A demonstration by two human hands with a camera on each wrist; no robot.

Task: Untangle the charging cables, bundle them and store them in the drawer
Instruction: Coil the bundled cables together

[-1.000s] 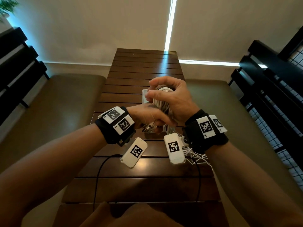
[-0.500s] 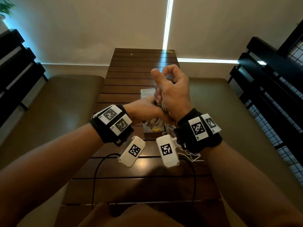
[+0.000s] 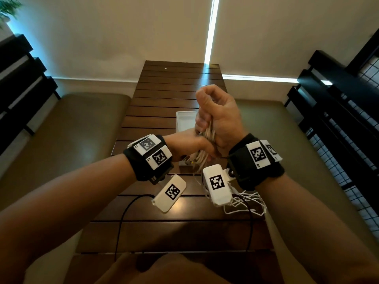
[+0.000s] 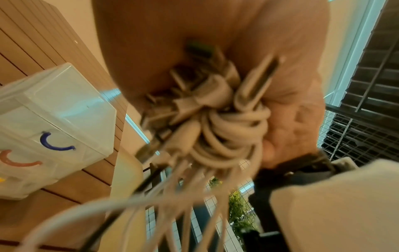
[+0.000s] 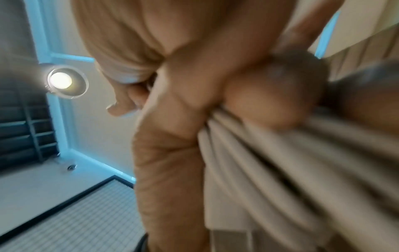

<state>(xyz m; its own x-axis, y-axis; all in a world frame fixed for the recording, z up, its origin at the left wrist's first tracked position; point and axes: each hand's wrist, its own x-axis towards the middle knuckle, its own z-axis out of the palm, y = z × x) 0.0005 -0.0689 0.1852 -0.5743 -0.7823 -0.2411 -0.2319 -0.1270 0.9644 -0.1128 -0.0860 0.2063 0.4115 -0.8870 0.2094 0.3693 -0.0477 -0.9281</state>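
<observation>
A bundle of white charging cables [image 3: 207, 138] is held upright above the dark slatted table [image 3: 180, 85]. My right hand [image 3: 215, 117] grips the upper part of the bundle in a fist. My left hand [image 3: 196, 146] grips its lower end, where the plugs [image 4: 207, 88] bunch together with a cable wound round them. Loose cable tails [image 3: 246, 203] trail down onto the table by my right wrist. The small translucent drawer unit [image 3: 185, 121] stands just behind the hands; its coloured handles [image 4: 56, 145] show in the left wrist view.
Olive cushioned benches [image 3: 67, 128] flank the narrow table on both sides. Dark slatted frames [image 3: 338, 111] stand at the far left and right. A thin black wire [image 3: 123, 220] runs across the near table boards. A plain wall rises behind the table.
My right hand has turned from lying over the bundle to an upright fist and risen slightly, drawing the cables up. The left hand stays at the bundle's lower end.
</observation>
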